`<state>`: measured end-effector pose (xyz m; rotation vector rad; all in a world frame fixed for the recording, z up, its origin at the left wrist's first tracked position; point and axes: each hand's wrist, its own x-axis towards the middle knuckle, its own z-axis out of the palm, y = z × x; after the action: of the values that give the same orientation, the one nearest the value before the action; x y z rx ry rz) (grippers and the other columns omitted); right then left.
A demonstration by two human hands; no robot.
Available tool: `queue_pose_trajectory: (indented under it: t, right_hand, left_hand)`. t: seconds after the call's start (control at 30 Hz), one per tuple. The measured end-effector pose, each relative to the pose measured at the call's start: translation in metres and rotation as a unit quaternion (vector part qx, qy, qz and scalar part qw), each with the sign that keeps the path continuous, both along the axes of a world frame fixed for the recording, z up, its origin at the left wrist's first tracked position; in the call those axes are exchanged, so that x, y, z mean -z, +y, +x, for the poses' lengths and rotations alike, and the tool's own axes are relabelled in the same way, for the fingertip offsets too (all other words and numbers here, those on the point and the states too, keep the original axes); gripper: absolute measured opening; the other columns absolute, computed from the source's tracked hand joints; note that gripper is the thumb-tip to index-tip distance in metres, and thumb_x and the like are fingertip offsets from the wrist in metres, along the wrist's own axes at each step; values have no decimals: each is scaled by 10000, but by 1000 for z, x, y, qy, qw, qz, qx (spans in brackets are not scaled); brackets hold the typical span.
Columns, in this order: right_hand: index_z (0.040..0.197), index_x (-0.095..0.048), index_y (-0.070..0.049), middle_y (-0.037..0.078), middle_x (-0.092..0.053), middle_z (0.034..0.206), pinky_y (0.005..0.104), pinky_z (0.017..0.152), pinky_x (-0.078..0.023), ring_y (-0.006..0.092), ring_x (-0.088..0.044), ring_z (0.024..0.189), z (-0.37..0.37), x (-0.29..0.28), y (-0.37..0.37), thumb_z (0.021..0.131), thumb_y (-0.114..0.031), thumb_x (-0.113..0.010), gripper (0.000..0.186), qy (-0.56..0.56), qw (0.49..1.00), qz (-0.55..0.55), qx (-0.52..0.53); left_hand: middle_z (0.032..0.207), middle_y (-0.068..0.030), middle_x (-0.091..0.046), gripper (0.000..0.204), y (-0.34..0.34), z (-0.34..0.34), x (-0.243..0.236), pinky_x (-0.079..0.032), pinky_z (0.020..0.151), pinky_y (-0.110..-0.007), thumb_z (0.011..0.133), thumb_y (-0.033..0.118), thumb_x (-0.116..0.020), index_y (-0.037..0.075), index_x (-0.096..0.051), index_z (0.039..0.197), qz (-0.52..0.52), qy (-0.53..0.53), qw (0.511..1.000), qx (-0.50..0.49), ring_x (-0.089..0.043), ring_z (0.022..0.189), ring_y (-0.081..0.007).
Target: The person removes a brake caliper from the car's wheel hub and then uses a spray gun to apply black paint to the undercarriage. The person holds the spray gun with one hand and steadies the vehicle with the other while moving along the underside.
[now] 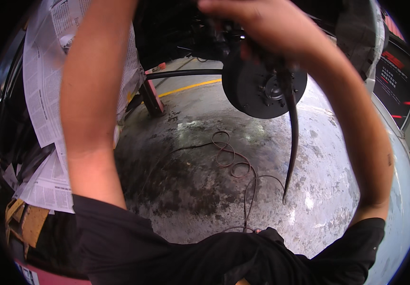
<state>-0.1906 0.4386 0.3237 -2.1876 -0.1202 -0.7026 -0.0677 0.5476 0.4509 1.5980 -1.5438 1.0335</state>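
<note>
Newspaper sheets (48, 95) hang on the far left. The person's left arm goes up past the top edge, so its hand is out of sight & you can't tell how its fingers are. In the middle, a thin brown cord (233, 164) curls on the stained floor (190, 190). Top right, the right hand (247, 16) is closed over the top of a round black wheel hub (262, 88). A black hose (293, 142) hangs down from there.
</note>
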Motion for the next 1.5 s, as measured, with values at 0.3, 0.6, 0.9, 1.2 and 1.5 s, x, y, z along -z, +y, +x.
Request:
queue_pose_trajectory:
  t: [0.3,0.6,0.9,1.2,1.5]
  right_hand:
    - [1283,-595,6,230,-672,1064,448,880,-523,399,-669,985,66,196,-37,966,-370,-665,497,-60,992,68,-91]
    - [1311,-564,16,218,-672,1142,424,877,-551,395,-685,1030,89,324,-42,900,-251,-758,528,-75,983,86,-145]
    - [1347,-558,46,242,-663,1191,412,901,-568,401,-690,1063,91,368,-45,905,-264,-751,573,-29,960,109,-255]
    - [1417,-531,1,224,-665,1230,416,894,-576,393,-697,1065,83,389,-65,881,-231,-767,630,-5,941,118,-316]
    - [1432,-527,-2,219,-660,1261,372,838,-602,347,-718,1045,91,408,-84,821,-123,-799,679,-138,900,171,-376]
  left_hand:
    - [1295,-220,-600,822,-25,16,172,-471,1046,-421,681,444,-899,-17,-618,1302,-43,1,987,-152,-600,1220,-329]
    - [1228,-138,-553,876,-25,5,284,-510,965,-412,510,323,-1000,40,-657,1266,-16,106,971,-215,-592,1141,-317]
    - [1404,-208,-555,1061,-31,-16,316,-456,1058,-438,502,358,-1001,4,-556,1397,27,99,938,-332,-570,1272,-350]
    - [1310,-193,-620,897,-41,-22,333,-456,1059,-411,490,337,-992,0,-662,1253,32,177,905,-386,-596,1241,-341]
    - [1347,-160,-610,1039,-50,-17,321,-433,1080,-356,506,455,-995,-83,-606,1305,-29,314,879,-358,-591,1240,-246]
